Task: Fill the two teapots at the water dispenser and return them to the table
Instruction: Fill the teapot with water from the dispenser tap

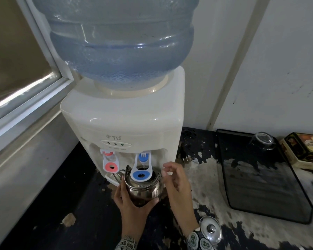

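A shiny steel teapot [143, 188] with no lid stands under the blue tap lever [140, 175] of the white water dispenser [123, 121]. My left hand [132, 201] grips the pot's body from the front and left, thumb across its lower side. My right hand [175, 179] hovers just right of the pot with loosely curled fingers, holding nothing. The pot's lid [210, 229] lies on the counter by my right wrist. Only one teapot is in view.
A large blue water bottle [119, 42] sits on top of the dispenser. A red tap lever [111, 164] is left of the blue one. A dark glass panel [260, 186], an upturned glass [263, 141] and a box [307, 150] lie to the right. A window [16, 69] is at left.
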A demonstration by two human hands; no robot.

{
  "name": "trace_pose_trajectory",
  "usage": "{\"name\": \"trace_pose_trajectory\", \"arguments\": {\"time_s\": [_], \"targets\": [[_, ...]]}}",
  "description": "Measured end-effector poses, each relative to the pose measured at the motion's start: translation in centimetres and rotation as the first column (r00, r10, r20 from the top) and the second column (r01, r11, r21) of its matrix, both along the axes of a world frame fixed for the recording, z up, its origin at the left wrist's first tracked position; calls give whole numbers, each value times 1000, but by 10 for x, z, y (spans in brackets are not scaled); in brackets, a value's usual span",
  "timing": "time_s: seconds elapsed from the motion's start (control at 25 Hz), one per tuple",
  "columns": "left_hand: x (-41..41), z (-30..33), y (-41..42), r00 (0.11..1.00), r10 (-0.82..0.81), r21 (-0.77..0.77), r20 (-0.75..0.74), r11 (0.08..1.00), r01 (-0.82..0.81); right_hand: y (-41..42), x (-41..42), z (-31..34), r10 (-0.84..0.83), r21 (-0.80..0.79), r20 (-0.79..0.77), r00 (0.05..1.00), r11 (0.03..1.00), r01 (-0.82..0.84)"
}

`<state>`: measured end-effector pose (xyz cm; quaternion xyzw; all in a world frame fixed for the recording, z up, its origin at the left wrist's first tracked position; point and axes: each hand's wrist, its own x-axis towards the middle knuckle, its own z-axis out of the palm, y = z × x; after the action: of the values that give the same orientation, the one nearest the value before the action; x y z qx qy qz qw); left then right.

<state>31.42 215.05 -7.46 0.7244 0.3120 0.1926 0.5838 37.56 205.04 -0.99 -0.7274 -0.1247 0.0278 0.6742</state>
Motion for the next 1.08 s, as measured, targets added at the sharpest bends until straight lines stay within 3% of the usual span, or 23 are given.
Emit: {"name": "trace_pose_trajectory", "arguments": {"time_s": [0.2,0.4,0.6,1.08], "targets": [[1,0,0,1000,5,14,-1,1000,-5,8,0,14,238,-45,27,971,970,-237],[2,0,0,1000,12,14,5,1000,-12,8,2,22,233,-22,67,970,973,-232],[1,0,-1,1000,8,15,20,1000,-8,12,3,31,247,-11,-14,969,969,-247],[6,-4,-7,999,34,57,23,998,-35,20,3,0,86,-123,-91,992,988,-97]]}}
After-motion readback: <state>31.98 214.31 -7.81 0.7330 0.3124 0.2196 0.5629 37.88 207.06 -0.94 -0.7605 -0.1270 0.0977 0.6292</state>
